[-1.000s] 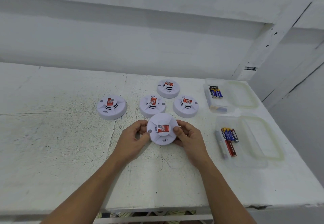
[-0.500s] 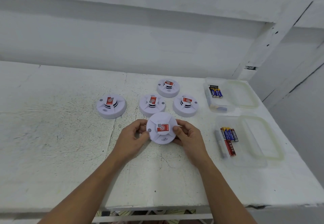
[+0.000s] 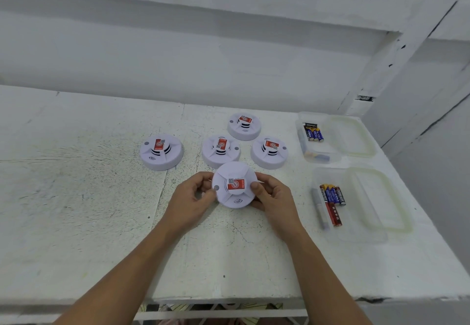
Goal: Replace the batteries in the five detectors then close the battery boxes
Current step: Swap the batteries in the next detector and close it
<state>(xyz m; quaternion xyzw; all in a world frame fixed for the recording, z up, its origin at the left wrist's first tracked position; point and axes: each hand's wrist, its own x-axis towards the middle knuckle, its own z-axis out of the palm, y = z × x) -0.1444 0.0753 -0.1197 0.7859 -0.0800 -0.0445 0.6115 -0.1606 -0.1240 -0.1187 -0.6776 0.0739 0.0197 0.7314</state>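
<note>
From the head camera I see the left hand (image 3: 189,204) and the right hand (image 3: 273,201) each curled round opposite edges of one detector (image 3: 232,170), red label (image 3: 236,184) up. Four other detectors (image 3: 220,150) sit just beyond it on the table (image 3: 76,197); two tubs (image 3: 351,237) holding batteries (image 3: 332,197) lie to its right.

One battery (image 3: 341,196) in the clear box (image 3: 376,233) to the right of the right hand (image 3: 273,197): side lettering reads "EVEREADY". Red label (image 3: 236,184) on the detector (image 3: 235,169) held by that hand: QR code and round logo, print illegible.
</note>
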